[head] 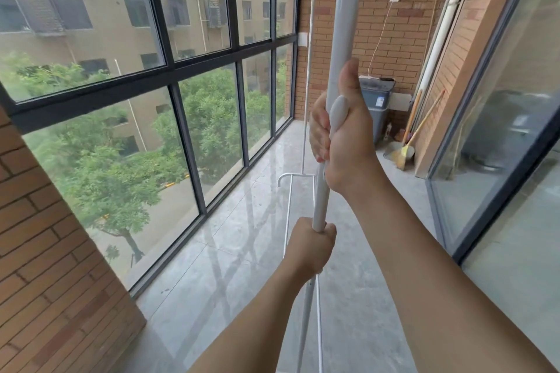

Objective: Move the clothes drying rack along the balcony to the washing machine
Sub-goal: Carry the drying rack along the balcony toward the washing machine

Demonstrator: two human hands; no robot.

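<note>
— How far along is it, would you say?

— Partway at best. The rack (339, 39) is in both hands, but the washer (376, 106) sits well beyond them, at the far end by the brick wall (378, 9). A long stretch of floor (242, 251) lies between.

— And the grip?

— The right hand (342, 136) is wrapped tight round the near upright, thumb up along the pole, over a pale plastic knob at the joint. The left hand (312, 245) is closed in a fist on the same pole, just below the right. Neither shows any gap.

— Where's the rest of the rack?

— Ahead of the hands. The far upright stands past the right hand, toward the window (181, 70), and a low rail runs back from it under the left wrist. I can't tell whether the feet are on the floor.

— Anything hanging on it?

— Nothing I can see; the bars are bare.

— Any bins or tubs?

— A pale basin (394, 150) right of the hands, beside the brooms (421, 130). Its contents are hidden. The washer's lid looks shut.
</note>
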